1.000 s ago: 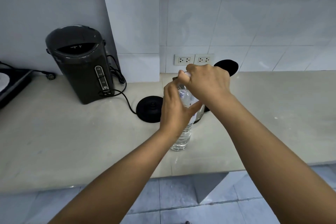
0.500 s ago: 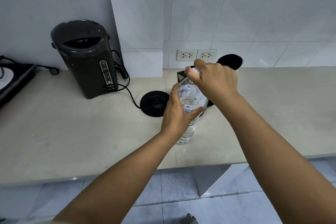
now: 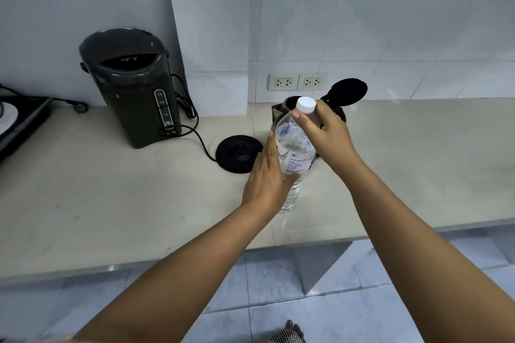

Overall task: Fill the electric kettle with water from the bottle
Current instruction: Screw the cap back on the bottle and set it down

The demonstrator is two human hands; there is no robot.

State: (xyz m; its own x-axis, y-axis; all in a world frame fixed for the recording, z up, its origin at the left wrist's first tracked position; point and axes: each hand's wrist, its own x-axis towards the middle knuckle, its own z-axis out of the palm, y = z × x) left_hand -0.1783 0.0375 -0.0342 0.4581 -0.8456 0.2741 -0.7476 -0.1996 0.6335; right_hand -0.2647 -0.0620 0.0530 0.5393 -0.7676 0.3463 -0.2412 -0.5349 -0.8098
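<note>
A clear plastic water bottle (image 3: 292,153) with a blue-printed label stands upright on the counter (image 3: 111,189). My left hand (image 3: 266,178) presses on its left side, with the thumb round the front. My right hand (image 3: 327,133) pinches the white cap (image 3: 306,105) at the top; I cannot tell whether the cap is off the neck. Right behind the bottle stands the electric kettle (image 3: 281,110), mostly hidden, its black lid (image 3: 348,90) flipped open and upright. The kettle's round black base (image 3: 239,153) lies to the bottle's left with nothing on it.
A dark thermo pot (image 3: 131,86) with a coiled cord stands at the back left. A cooktop (image 3: 19,120) lies at the far left edge. Two wall sockets (image 3: 298,81) sit behind the kettle. The counter's front edge runs just below my forearms.
My right hand, which covered the bottle's top, has shifted right so the white cap shows. My left hand's fingers have straightened along the bottle. The bottle stays on the counter.
</note>
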